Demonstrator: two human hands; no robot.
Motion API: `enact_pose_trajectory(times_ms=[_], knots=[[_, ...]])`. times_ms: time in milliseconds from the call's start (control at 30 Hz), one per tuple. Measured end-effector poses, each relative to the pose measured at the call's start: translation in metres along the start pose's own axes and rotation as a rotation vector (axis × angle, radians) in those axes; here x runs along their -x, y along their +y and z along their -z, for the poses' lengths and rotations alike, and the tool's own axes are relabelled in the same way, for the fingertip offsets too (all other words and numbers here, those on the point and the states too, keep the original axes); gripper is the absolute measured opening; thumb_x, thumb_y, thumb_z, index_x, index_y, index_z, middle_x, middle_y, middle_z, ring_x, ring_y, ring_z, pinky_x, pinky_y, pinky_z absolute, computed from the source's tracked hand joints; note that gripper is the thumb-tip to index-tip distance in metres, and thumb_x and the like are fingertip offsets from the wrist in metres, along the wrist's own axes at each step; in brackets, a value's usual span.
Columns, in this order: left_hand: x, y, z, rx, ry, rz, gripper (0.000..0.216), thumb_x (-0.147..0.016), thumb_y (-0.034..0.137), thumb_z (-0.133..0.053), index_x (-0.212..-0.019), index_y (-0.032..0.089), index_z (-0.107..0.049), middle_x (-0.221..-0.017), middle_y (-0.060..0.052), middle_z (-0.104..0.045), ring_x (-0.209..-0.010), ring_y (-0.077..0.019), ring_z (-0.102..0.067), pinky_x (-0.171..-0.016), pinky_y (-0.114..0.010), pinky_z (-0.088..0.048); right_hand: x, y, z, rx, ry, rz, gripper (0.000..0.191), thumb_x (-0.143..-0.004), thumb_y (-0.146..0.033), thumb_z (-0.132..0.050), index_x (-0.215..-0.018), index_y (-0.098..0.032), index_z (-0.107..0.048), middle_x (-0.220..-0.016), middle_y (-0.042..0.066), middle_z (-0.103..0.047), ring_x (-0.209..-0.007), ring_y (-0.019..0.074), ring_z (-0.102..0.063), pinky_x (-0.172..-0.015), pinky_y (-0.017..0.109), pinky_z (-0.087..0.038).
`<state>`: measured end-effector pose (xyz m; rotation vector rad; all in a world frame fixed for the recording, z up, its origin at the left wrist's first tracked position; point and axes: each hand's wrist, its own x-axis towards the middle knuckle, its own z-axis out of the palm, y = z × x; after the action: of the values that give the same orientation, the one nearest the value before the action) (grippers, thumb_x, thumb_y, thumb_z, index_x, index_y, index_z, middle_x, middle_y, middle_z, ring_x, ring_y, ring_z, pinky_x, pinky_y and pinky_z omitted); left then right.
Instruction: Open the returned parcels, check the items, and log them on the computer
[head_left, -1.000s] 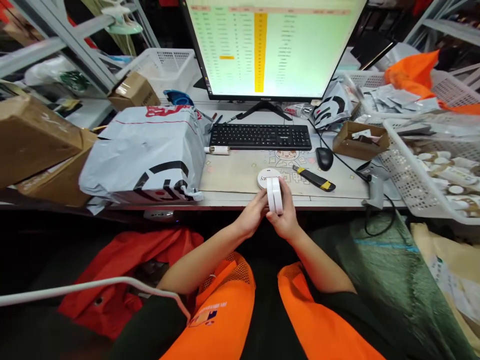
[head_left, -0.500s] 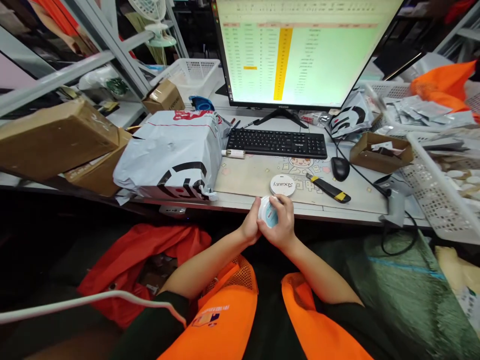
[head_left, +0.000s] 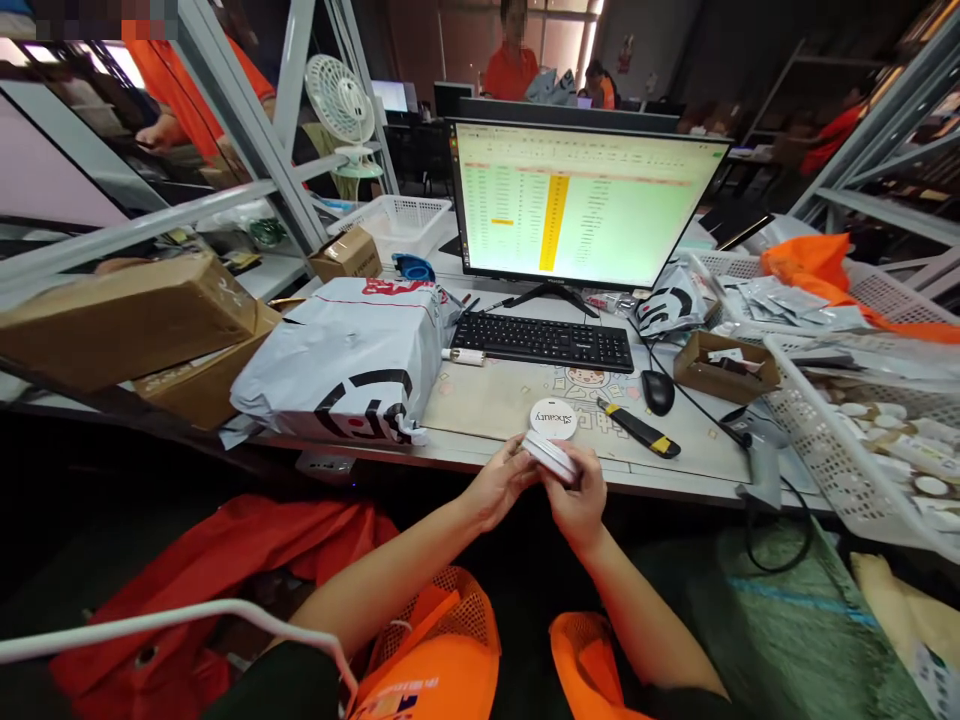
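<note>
Both hands hold a round white compact case (head_left: pixel 551 457) at the desk's front edge, its rim turned up toward me. My left hand (head_left: pixel 501 484) grips its left side with thumb and fingers. On the other side, my right hand (head_left: pixel 578 498) is closed around the right end. Just beyond it, a round white lid-like disc marked "beauty" (head_left: pixel 553 419) lies flat on the desk mat (head_left: pixel 480 405). A black and yellow utility knife (head_left: pixel 640 430) rests to the right of that disc.
A large white plastic parcel (head_left: pixel 349 350) and cardboard boxes (head_left: pixel 127 310) stand at the left. Behind the mat are a keyboard (head_left: pixel 544 340), a mouse (head_left: pixel 658 392) and a monitor (head_left: pixel 585 205). White baskets (head_left: pixel 832 470) and a scanner (head_left: pixel 763 470) are at the right. Co-workers stand beyond.
The compact case has turned from showing its blue-labelled face to showing its edge. My left fingers have loosened and shifted along it. The head view has tilted up.
</note>
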<state>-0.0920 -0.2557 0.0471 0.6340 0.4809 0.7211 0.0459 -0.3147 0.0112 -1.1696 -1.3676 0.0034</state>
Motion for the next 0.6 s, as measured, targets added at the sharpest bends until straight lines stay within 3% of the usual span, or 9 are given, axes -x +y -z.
enact_pose_trajectory(times_ms=[33, 100, 167, 233, 333, 433, 533, 600], knots=[[0.001, -0.003, -0.005, 0.064, 0.060, -0.002, 0.050, -0.081, 0.047, -0.091, -0.119, 0.017, -0.075, -0.121, -0.011, -0.077, -0.107, -0.0224, -0.073, -0.099, -0.031, -0.055, 0.003, -0.002, -0.007, 0.024, 0.051, 0.039, 0.040, -0.093, -0.022, -0.066, -0.130, -0.032, -0.053, -0.125, 0.010, -0.070, -0.120, 0.0309, -0.071, -0.101, 0.055, -0.061], [0.002, -0.004, -0.012, 0.159, 0.169, 0.056, 0.038, -0.100, 0.047, -0.070, -0.120, 0.016, -0.075, -0.120, -0.012, -0.078, -0.105, -0.0210, -0.074, -0.100, -0.031, -0.056, 0.008, -0.007, -0.018, 0.072, -0.007, 0.089, 0.035, -0.092, -0.021, -0.065, -0.124, -0.028, -0.052, -0.143, 0.017, -0.062, -0.137, 0.0347, -0.062, -0.108, 0.060, -0.057], [0.003, -0.002, -0.015, 0.204, 0.254, 0.119, 0.046, -0.110, 0.047, -0.047, -0.119, 0.012, -0.076, -0.115, -0.014, -0.079, -0.103, -0.0218, -0.075, -0.099, -0.032, -0.058, 0.012, -0.011, -0.023, 0.125, -0.121, 0.078, 0.031, -0.090, -0.027, -0.069, -0.115, -0.023, -0.051, -0.160, 0.024, -0.047, -0.153, 0.0407, -0.045, -0.115, 0.067, -0.049], [0.004, 0.001, -0.014, 0.186, 0.284, 0.141, 0.055, -0.112, 0.048, -0.038, -0.120, 0.010, -0.077, -0.111, -0.016, -0.080, -0.106, -0.0243, -0.075, -0.103, -0.035, -0.057, 0.012, -0.013, -0.024, 0.155, -0.160, 0.028, 0.033, -0.088, -0.036, -0.074, -0.105, -0.023, -0.048, -0.167, 0.028, -0.036, -0.158, 0.0446, -0.035, -0.117, 0.070, -0.044], [0.007, 0.000, -0.005, 0.120, 0.261, 0.141, 0.057, -0.110, 0.053, -0.042, -0.126, 0.009, -0.075, -0.113, -0.017, -0.080, -0.117, -0.0283, -0.074, -0.111, -0.038, -0.053, 0.008, -0.012, -0.021, 0.137, -0.171, -0.054, 0.039, -0.086, -0.040, -0.076, -0.101, -0.025, -0.043, -0.163, 0.030, -0.040, -0.154, 0.0422, -0.043, -0.113, 0.061, -0.050], [0.010, -0.007, 0.009, 0.067, 0.274, 0.098, 0.053, -0.104, 0.056, -0.057, -0.129, 0.012, -0.074, -0.115, -0.017, -0.081, -0.125, -0.0310, -0.071, -0.115, -0.040, -0.050, 0.004, -0.011, -0.019, 0.107, -0.223, -0.029, 0.049, -0.081, -0.036, -0.076, -0.117, -0.023, -0.045, -0.155, 0.028, -0.050, -0.145, 0.0370, -0.054, -0.109, 0.053, -0.055], [0.010, -0.016, 0.025, -0.008, 0.356, 0.036, 0.046, -0.098, 0.050, -0.069, -0.121, 0.010, -0.076, -0.110, -0.015, -0.081, -0.123, -0.0302, -0.071, -0.112, -0.035, -0.051, 0.008, -0.013, -0.025, 0.136, -0.277, 0.005, 0.066, -0.080, -0.036, -0.075, -0.135, -0.020, -0.043, -0.151, 0.025, -0.053, -0.142, 0.0349, -0.056, -0.112, 0.054, -0.054], [0.010, -0.019, 0.030, -0.017, 0.427, 0.035, 0.042, -0.096, 0.047, -0.072, -0.115, 0.010, -0.076, -0.103, -0.013, -0.082, -0.115, -0.0292, -0.074, -0.105, -0.032, -0.054, 0.013, -0.014, -0.032, 0.178, -0.275, -0.017, 0.065, -0.082, -0.038, -0.074, -0.137, -0.019, -0.045, -0.148, 0.024, -0.055, -0.138, 0.0344, -0.058, -0.112, 0.055, -0.053]])
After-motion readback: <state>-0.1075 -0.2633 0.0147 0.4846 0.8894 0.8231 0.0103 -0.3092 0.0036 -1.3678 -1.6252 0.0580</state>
